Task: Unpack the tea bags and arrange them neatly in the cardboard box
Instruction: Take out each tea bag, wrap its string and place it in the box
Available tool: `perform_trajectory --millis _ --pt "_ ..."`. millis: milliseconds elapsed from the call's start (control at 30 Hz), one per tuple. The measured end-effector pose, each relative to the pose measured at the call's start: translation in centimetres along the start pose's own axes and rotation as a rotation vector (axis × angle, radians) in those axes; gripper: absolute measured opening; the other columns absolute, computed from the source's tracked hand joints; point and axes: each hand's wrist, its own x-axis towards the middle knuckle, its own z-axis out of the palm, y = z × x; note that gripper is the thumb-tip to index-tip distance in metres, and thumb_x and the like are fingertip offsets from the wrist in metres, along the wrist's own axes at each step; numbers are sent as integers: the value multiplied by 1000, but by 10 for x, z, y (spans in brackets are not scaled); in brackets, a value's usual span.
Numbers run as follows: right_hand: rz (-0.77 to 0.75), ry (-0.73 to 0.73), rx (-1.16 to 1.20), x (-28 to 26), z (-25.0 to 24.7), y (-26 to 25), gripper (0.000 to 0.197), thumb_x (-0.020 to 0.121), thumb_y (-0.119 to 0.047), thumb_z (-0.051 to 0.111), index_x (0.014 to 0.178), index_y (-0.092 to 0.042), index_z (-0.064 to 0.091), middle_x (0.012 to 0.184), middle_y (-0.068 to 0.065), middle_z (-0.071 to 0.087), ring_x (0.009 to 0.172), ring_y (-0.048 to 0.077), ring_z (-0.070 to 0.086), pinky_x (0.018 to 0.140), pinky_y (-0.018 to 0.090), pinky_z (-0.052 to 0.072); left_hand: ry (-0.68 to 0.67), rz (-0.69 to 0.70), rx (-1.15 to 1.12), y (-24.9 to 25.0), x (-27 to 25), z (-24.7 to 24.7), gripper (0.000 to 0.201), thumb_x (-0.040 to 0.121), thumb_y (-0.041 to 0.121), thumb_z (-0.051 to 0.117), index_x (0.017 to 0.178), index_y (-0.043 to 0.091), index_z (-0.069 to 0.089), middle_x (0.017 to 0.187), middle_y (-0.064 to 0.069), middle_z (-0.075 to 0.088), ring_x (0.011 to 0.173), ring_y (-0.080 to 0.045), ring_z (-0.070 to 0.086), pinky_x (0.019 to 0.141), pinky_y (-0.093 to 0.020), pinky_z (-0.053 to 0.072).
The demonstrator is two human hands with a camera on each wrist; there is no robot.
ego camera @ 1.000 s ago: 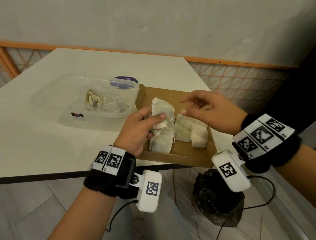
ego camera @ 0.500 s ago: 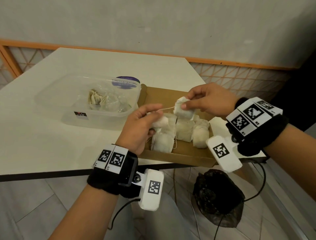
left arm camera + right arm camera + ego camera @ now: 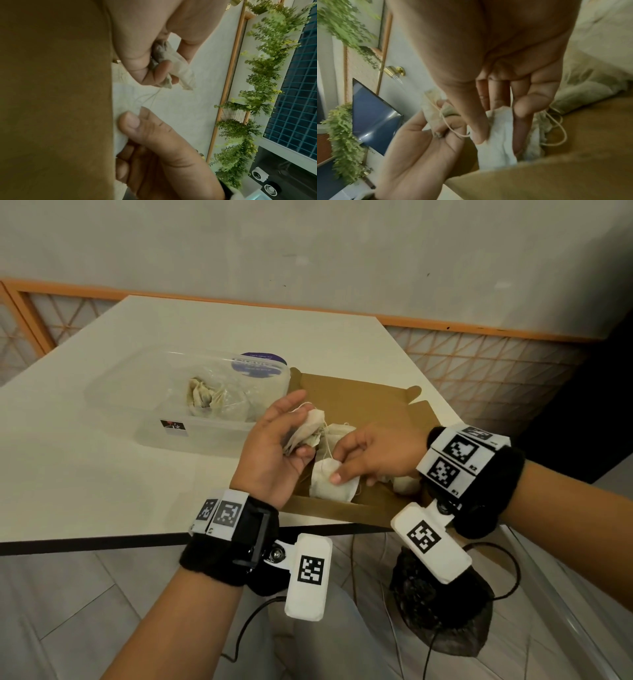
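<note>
White tabletop's near edge carries a brown cardboard box; right hand pinches a white paper tea bag into its row, left hand clutches the crumpled translucent wrapper aside.

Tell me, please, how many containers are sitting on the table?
2: a clear plastic tub on the left, and an open cardboard box right beside it, with tea bags inside. No others show.

Nothing here gives me words I can read. The purple label on the plastic container, at about eleven o'clock from my hands, carries white print too blurred to make out. The small sticker on its near wall is illegible too.
</note>
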Motion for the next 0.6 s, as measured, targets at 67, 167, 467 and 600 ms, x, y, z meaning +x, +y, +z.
perform_trajectory --millis 67,167,467,600 --pt "39 -9 -12 4 3 1 7 80 -14 70 83 -14 65 60 -6 60 53 8 52 51 15 44 1 3 7 0 0 0 22 91 2 47 105 14 59 86 0 58 58 -5 54 42 -14 34" --pt "56 47 -191 8 4 3 16 78 -22 73 90 -16 64 68 -5 59 57 6 52 57 18 44 5 0 24 0 -1 1 22 91 2 47 104 15 59 85 1 59 58 -5 54 41 -13 34" --pt "-103 297 75 -13 -18 -12 26 79 -19 71 102 -19 59 59 -3 53 53 10 46 53 23 36 -36 -61 105 -1 -1 4 21 93 0 45 97 15 61 78 0 62 52 -5 55 39 -13 33" --pt "36 295 292 -10 -21 -4 41 85 -16 65 121 -15 47 71 4 62 55 11 54 47 20 38 -55 -67 129 0 -2 2 22 93 0 45 98 14 61 79 1 63 54 -4 55 39 -13 33"
